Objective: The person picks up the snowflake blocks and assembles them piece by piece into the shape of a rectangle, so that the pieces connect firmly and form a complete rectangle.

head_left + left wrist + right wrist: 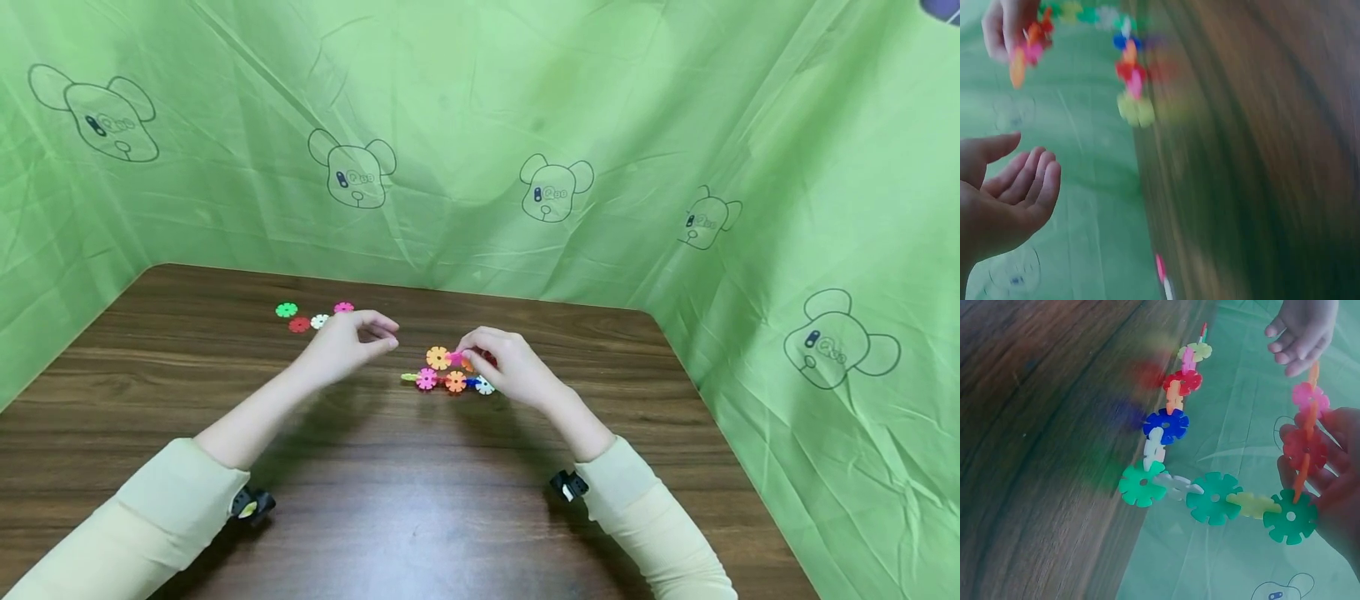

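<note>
My right hand (506, 365) pinches one end of a chain of interlocking plastic flower discs (1214, 499). In the right wrist view the chain bends in a U, with green, white, blue, red, orange, pink and yellow discs slotted edge to edge. The held stretch ends in an orange disc (438, 358); the other arm ends in a yellow-green disc (1136, 110). My left hand (345, 343) hovers to the left, apart from the chain, fingers loosely bent and nothing between them. Part of the chain is hidden behind the right hand in the head view.
Behind the left hand lie loose discs on the wooden table (360, 517): green (287, 310), red (299, 324), white (319, 321) and pink (343, 307). A green curtain (450, 250) with printed bear heads encloses the table's back and sides.
</note>
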`<state>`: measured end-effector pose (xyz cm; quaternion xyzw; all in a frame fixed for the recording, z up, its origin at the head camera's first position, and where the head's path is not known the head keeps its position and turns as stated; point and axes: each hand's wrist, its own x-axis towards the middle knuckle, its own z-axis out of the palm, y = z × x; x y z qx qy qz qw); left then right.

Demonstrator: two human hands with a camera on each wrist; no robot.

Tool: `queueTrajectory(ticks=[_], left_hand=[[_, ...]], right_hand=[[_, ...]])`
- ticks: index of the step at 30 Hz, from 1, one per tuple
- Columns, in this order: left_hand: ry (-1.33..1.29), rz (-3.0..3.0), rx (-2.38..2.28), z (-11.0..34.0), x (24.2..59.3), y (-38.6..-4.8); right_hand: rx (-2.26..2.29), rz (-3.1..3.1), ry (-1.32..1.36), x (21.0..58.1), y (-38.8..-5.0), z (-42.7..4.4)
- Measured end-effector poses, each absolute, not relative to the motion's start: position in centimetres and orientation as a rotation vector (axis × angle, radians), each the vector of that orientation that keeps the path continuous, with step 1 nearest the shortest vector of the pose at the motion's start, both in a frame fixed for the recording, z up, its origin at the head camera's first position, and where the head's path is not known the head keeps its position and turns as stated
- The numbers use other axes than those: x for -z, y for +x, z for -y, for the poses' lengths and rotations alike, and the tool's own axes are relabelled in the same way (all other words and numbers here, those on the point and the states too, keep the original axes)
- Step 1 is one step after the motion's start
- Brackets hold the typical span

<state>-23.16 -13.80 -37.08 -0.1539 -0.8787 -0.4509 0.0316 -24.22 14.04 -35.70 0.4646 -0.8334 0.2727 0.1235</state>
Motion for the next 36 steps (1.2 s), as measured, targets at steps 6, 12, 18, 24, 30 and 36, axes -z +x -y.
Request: queueTrajectory(ticks=[6,12,18,24,30,36], left_hand=[[-0.494,2.727,1.128,17.3,38.3,-25.6],[-0.431,2.8,1.155,19.7,40.4,-28.1],[-0.417,2.812,1.137,20.8,41.8,-30.1],[-0.381,2.89,1.118,21.9,43.0,-31.9],[-0.4,2.954,1.105,22.8,43.7,-32.9],[-0.42,3.016,1.07,22.8,43.8,-33.6]], right_hand=[[-0.793,2.458,1.307,35.7,-24.2,-14.2],[-0.803,2.482,1.304,35.7,-24.4,-14.4],[-0.839,2.501,1.302,35.9,-24.8,-14.4],[-0.83,2.436,1.368,35.9,-25.0,-14.5],[-0.84,2.395,1.398,35.9,-25.0,-14.5],[-0.865,2.422,1.379,36.0,-25.0,-14.6]])
